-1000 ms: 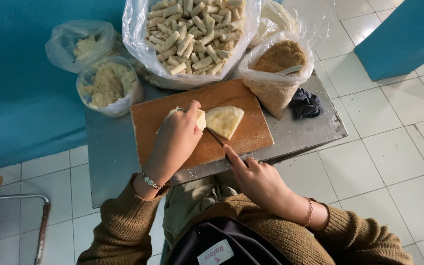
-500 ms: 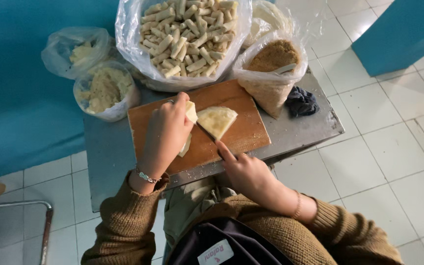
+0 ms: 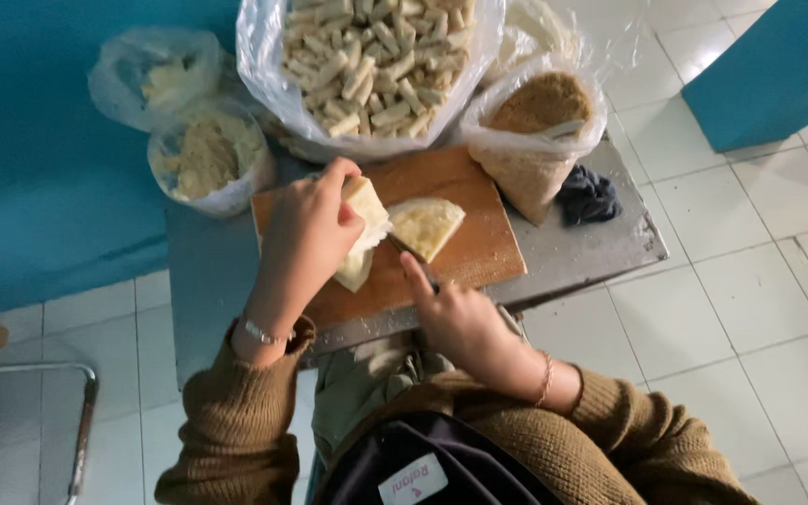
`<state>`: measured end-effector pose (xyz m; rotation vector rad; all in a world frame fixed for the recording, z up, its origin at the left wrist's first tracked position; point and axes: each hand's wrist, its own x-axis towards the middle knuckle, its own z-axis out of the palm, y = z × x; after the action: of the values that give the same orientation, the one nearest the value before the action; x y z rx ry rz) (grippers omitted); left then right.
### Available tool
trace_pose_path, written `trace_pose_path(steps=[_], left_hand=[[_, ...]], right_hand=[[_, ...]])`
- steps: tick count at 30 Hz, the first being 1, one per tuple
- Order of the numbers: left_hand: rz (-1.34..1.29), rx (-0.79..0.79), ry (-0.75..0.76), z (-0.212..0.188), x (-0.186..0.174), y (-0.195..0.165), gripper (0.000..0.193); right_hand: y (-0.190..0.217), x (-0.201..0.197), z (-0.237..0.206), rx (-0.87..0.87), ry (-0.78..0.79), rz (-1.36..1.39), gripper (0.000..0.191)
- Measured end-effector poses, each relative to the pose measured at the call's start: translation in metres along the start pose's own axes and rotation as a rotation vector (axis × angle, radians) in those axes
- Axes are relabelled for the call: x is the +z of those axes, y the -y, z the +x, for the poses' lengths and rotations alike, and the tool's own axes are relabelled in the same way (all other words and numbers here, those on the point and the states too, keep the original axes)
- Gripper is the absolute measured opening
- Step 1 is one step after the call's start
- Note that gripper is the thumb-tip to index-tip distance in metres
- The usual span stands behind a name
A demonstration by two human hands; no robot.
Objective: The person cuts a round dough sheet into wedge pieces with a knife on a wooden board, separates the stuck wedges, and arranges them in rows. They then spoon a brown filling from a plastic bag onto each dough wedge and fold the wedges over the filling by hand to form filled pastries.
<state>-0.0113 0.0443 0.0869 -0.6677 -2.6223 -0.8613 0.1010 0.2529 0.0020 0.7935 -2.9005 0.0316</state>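
On board (image 3: 479,248), left hand (image 3: 306,238) half-hides dough (image 3: 367,220).

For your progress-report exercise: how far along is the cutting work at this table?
Done: a big bag already brims with cut sticks. In hand: the left hand steadies a pale slab on the cutting board, the right hand holds a knife. Left: another wedge lies uncut.

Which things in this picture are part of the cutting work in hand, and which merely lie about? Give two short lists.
In use: left hand holding a pale piece; right hand with a knife, blade mostly hidden; cut wedge; wooden board.

Lying about: big bag of pale sticks; bag of brown crumbs; two small bags; dark cloth; metal table.
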Motion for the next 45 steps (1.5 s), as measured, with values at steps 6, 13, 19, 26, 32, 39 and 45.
trace_pose_path(steps=[6,13,19,26,32,39,45], left_hand=[[-0.097,-0.058,-0.076,-0.023,-0.054,-0.004,0.044],[-0.429,-0.297,-0.523,-0.102,-0.097,0.003,0.048],[-0.433,-0.441,-0.7,-0.136,-0.091,0.024,0.048],[-0.408,-0.499,-0.697,-0.159,-0.089,0.039,0.052],[-0.393,-0.515,-0.697,-0.164,-0.088,0.044,0.052],[-0.378,-0.51,-0.67,-0.158,-0.081,0.044,0.051],[-0.4,-0.508,-0.638,-0.149,-0.069,0.045,0.051]], right_hand=[[-0.016,-0.056,-0.013,0.066,0.026,0.362,0.057],[-0.04,-0.082,0.052,-0.034,-0.059,0.322,0.066],[-0.018,-0.031,0.18,-0.224,-0.166,0.278,0.052],[-0.017,-0.03,0.231,-0.221,0.08,0.012,0.021],[-0.046,-0.047,0.194,-0.293,0.006,0.014,0.043],[-0.083,-0.008,0.156,-0.274,-0.216,0.011,0.039],[-0.11,0.0,0.164,-0.168,-0.048,0.129,0.046]])
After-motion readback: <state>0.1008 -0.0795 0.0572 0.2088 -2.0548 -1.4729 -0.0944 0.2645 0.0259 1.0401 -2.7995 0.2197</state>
